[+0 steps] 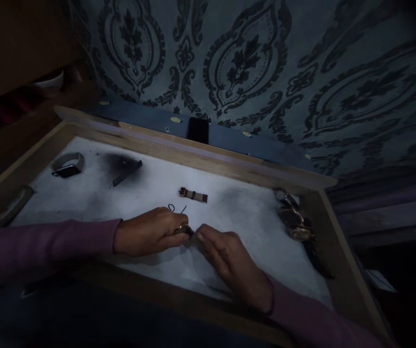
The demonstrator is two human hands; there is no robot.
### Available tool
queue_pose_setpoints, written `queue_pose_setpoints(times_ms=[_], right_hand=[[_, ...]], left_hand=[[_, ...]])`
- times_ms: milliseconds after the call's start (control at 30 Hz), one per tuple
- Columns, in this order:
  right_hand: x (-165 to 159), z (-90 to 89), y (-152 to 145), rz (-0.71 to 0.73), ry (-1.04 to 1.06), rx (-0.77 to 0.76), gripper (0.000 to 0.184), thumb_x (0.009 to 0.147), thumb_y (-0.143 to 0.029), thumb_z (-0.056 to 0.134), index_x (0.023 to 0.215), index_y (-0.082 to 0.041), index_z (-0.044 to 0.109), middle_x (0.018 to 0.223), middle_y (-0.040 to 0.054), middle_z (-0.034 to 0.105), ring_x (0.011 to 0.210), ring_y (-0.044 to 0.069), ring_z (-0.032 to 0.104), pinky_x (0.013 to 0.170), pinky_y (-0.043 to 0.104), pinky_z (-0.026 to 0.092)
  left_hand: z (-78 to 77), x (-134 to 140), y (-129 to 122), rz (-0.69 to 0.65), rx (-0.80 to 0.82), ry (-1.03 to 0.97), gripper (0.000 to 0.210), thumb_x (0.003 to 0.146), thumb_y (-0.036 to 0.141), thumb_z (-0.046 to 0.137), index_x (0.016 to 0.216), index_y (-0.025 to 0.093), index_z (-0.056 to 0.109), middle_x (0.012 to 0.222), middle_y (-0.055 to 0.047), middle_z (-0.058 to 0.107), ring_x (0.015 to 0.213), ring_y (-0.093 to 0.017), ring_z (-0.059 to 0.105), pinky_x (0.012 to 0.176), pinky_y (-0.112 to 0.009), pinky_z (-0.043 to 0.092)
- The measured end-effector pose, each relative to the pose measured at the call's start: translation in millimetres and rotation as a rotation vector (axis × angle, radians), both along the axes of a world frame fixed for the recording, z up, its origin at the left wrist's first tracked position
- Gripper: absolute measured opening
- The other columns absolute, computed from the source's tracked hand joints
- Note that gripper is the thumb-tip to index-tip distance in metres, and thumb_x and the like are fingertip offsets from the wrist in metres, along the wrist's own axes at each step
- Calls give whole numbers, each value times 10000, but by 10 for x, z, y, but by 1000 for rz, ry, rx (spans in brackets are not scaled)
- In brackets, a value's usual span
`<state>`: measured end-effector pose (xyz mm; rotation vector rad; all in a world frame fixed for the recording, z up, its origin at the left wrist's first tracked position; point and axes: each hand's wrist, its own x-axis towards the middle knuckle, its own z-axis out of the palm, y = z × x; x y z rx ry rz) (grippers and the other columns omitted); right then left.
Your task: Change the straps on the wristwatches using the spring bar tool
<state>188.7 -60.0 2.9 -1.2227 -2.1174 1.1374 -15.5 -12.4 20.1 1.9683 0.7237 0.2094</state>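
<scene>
My left hand is closed around a small gold-coloured watch, its edge showing between thumb and forefinger. My right hand comes in from the right with thumb and fingers pressed together, its fingertips beside the watch's right end. Whatever lies between those fingertips is too small and dark to make out. Just beyond the hands rests a short watch strap piece with a buckle at its left end. Nearer my left knuckles are a small dark loop and a thin dark pin-like piece.
A wooden tray lined with white paper surrounds the work. Inside it, a smartwatch and a dark flat bar lie at left, several watches at right. Behind the rim, a black phone-like object stands near the patterned wall.
</scene>
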Motion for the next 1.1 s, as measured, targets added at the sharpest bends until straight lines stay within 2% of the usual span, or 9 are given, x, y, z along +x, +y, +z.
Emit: queue_pose_setpoints(times_ms=[200, 333, 467, 567, 833, 967, 1100], right_hand=[[92, -40, 11, 172, -106, 256, 232, 929, -88, 352, 747, -217, 413, 520, -73, 362, 398, 84, 302, 423, 234, 217], [107, -9, 33, 208, -74, 367, 277, 938, -64, 334, 719, -223, 391, 530, -67, 358, 413, 84, 278, 429, 242, 217], [98, 37, 38, 214, -16, 434, 291, 948, -41, 340, 732, -220, 418, 542, -60, 381, 429, 88, 296, 435, 251, 224], [94, 59, 41, 208, 2, 474, 282, 957, -48, 347, 756, -214, 456, 547, -53, 411, 442, 93, 339, 436, 247, 254], [87, 69, 58, 184, -4, 646, 303, 941, -6, 346, 735, -198, 455, 530, -62, 421, 428, 81, 352, 434, 221, 271], [90, 67, 61, 178, -3, 674, 296, 950, -29, 322, 755, -192, 473, 531, -54, 454, 430, 82, 399, 439, 219, 297], [93, 56, 64, 152, 9, 696, 299, 928, -9, 324, 739, -198, 458, 525, -58, 443, 415, 78, 387, 434, 218, 296]], left_hand=[[-31, -25, 63, -83, -392, -166, 269, 886, 261, 517, 654, 183, 404, 589, 68, 366, 522, -72, 329, 487, -209, 285], [-43, -23, 79, -123, -616, -242, 293, 879, 260, 554, 637, 179, 412, 567, 78, 351, 500, -62, 305, 474, -211, 263], [-43, -22, 76, -136, -774, -260, 277, 875, 271, 589, 652, 177, 455, 517, 88, 367, 438, -56, 295, 419, -212, 232], [-55, -20, 76, -141, -854, -268, 257, 872, 299, 611, 681, 168, 500, 506, 89, 380, 418, -56, 300, 395, -206, 229], [-80, 15, 53, -129, -955, -342, 241, 842, 294, 643, 684, 152, 529, 509, 86, 408, 417, -56, 326, 392, -197, 259], [-78, 44, 24, -117, -1025, -382, 230, 826, 271, 646, 670, 150, 528, 502, 85, 414, 411, -52, 316, 389, -194, 243], [-101, 63, -8, -102, -1101, -430, 255, 825, 266, 659, 649, 155, 512, 481, 92, 370, 396, -45, 267, 374, -194, 199]])
